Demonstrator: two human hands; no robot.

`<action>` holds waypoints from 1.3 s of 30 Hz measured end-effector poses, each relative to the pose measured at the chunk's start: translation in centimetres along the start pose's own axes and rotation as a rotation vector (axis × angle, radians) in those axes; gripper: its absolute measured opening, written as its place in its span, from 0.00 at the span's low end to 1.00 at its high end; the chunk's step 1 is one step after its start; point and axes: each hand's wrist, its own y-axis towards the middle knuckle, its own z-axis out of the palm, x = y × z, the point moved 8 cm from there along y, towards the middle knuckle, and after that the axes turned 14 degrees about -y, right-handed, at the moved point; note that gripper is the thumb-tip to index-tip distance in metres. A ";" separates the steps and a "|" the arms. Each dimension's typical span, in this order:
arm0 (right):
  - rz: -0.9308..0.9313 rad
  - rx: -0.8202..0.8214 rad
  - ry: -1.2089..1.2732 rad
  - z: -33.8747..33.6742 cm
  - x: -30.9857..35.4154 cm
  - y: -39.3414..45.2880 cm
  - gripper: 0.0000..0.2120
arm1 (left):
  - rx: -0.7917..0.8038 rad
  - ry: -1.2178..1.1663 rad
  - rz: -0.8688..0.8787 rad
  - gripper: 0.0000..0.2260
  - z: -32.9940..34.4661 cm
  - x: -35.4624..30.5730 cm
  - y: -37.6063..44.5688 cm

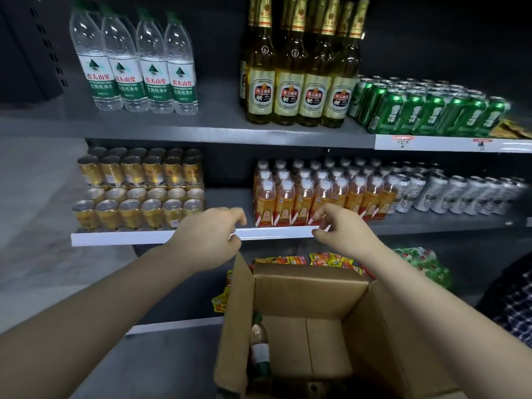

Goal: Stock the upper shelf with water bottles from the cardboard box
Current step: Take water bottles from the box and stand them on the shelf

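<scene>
Boxed bottle [260, 345] well below left hand [207, 239]

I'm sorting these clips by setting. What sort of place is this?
Most likely a small shop's drinks aisle: dark shelves with price tags on the edge, rows of water bottles, beer bottles and green cans, and an open cardboard box of stock below.

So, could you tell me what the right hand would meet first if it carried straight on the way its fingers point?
Probably the orange drink bottles on the middle shelf: the right hand has its fingers aimed up and left at that pack's front row, though depth is hard to judge here.
</scene>
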 end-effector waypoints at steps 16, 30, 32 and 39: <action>0.121 0.072 0.045 5.1 -7.4 -1.9 0.09 | 0.072 -0.082 0.102 0.14 6.6 -5.3 1.8; 0.325 0.201 0.093 14.4 -14.3 -4.0 0.12 | 0.143 -0.154 0.221 0.11 14.1 -5.3 7.3; 0.340 0.212 0.093 15.5 -14.9 -4.0 0.13 | 0.154 -0.148 0.230 0.13 15.2 -5.2 7.9; 0.376 0.241 0.127 19.9 -16.2 -3.9 0.12 | 0.210 -0.139 0.255 0.13 19.6 -4.2 9.4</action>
